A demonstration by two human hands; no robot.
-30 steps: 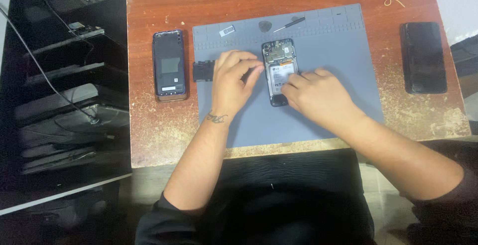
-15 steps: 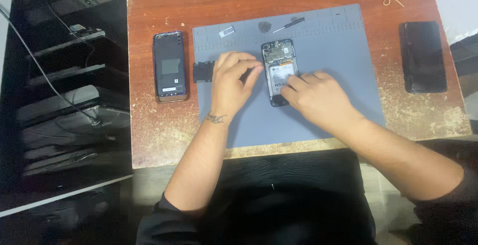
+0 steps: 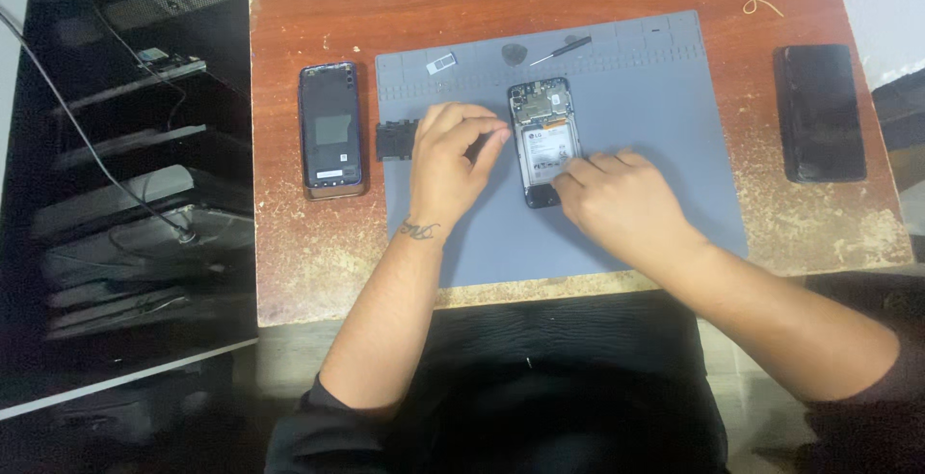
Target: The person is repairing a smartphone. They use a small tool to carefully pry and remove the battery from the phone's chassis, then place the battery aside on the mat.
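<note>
On the near part of the grey work mat (image 3: 665, 146), the right hand (image 3: 617, 206) rests with its fingers curled together, the fingertips pressed on the lower end of the opened phone (image 3: 544, 137). The phone lies face down in the middle of the mat, its back off and the pale battery showing. Just to the left of it, the left hand (image 3: 448, 161) hovers with thumb and forefinger pinched close together beside the phone's edge; whether anything is held between them cannot be told. A small black part (image 3: 393, 140) lies partly under that hand. Farther left, off the mat on the wooden table (image 3: 318, 243), lies a phone back cover (image 3: 330, 129). Farther back on the mat sit a dark pick (image 3: 515, 52) and a small screwdriver (image 3: 562, 49). At the far right lies a black phone (image 3: 819, 113).
</note>
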